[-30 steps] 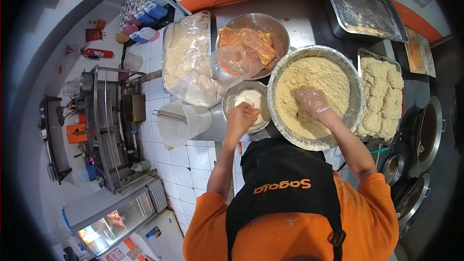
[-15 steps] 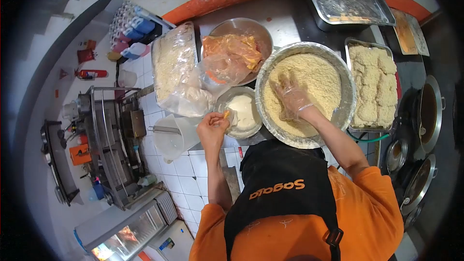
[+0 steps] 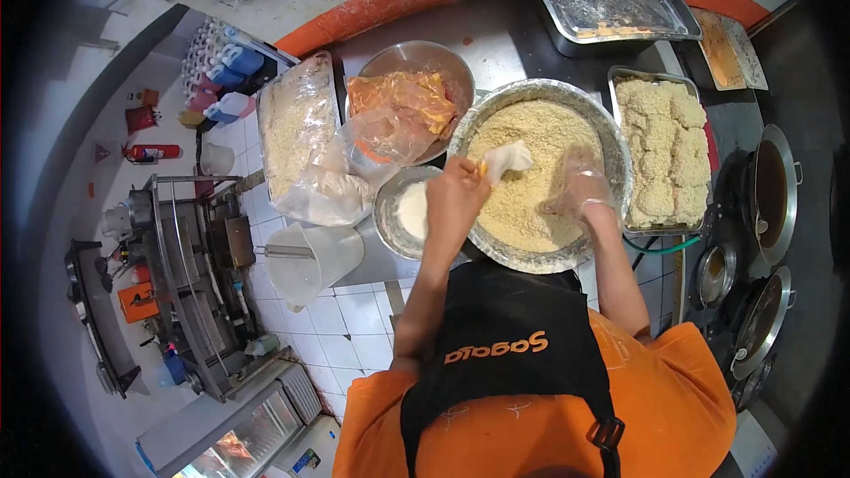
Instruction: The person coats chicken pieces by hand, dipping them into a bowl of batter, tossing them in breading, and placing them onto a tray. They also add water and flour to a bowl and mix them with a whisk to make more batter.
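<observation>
Over the left side of a large metal basin (image 3: 611, 115), my left hand (image 3: 460, 186) pinches a yellowish end of a piece coated in white batter (image 3: 506, 159). Yellow crumbs (image 3: 522, 204) fill the basin. In its right part, my right hand (image 3: 586, 188), in a clear plastic glove, rests in the crumbs with its fingers partly buried. A smaller bowl of white batter (image 3: 413, 211) stands beside the basin, partly behind my left forearm. Raw marinated meat (image 3: 407, 102) with a plastic bag over it lies in a metal bowl (image 3: 443, 55).
A tray of crumb-coated pieces (image 3: 660, 150) is right of the basin. A plastic-covered tray (image 3: 301, 124) and a white pitcher (image 3: 314, 261) are at the left. A metal tray (image 3: 611, 0) stands at the back. Pans of oil (image 3: 775, 195) line the far right.
My left hand has moved right from the batter bowl to over the crumbs, carrying the coated piece. My right hand has shifted right within the basin. The view has shifted slightly.
</observation>
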Demonstrator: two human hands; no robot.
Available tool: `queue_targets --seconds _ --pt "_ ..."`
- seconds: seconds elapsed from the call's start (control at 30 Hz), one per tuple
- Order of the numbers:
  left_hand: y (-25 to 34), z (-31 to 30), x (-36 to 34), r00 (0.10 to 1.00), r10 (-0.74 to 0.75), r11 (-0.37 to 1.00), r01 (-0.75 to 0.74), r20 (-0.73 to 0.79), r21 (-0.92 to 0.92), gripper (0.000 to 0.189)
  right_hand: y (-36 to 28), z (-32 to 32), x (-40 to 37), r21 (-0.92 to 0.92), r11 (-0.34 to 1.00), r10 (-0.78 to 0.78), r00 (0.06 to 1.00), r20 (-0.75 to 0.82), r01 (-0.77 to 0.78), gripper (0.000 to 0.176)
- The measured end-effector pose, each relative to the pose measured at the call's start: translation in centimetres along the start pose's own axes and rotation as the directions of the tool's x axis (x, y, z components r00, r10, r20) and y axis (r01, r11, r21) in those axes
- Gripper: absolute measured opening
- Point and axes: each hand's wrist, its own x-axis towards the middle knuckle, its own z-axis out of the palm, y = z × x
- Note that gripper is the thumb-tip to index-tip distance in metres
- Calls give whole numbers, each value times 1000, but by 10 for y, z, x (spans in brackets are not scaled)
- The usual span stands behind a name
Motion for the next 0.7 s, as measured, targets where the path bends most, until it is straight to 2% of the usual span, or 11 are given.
queue_targets --seconds 0.03,0.13,0.17,0.27,0.3,0.37,0.4,0.47,0.6,0.67,0.7 --pt "-4 4 4 998 27 941 -46 60 336 28 -7 -2 0 56 982 169 967 191 -183 74" --pt "-7 3 -4 991 -48 971 17 127 239 28 -15 49 1 96 992 52 963 266 -80 78" --pt "-4 0 -8 997 16 978 -33 81 205 28 -8 45 3 452 842 152 934 323 -294 60" --pt "13 -25 -15 999 -43 992 42 10 119 24 -13 3 12 584 734 62 891 450 -347 45" --pt "13 -34 -19 998 -57 996 57 -12 65 24 -17 7 11 586 735 58 892 448 -342 45" --pt "6 -48 -22 990 -127 992 128 -62 13 24 -27 28 6 231 968 -36 860 508 -96 40" --pt "0 -54 -24 975 -201 979 198 -98 -36 24 -29 42 6 229 969 -33 862 506 -97 40" --pt "-23 -58 -28 973 -198 980 193 -119 -45 25 -26 68 4 418 896 23 957 290 -148 46" --pt "-49 -70 -43 962 -242 970 236 -126 -57 24 -30 45 11 445 886 -34 940 340 -129 49" --pt "-54 -72 -49 928 -344 938 333 -146 -95 23 -40 45 14 444 825 84 853 515 -349 50" --pt "-65 -73 -51 928 -343 938 333 -143 -93 23 -38 52 11 475 857 24 937 349 -199 50"
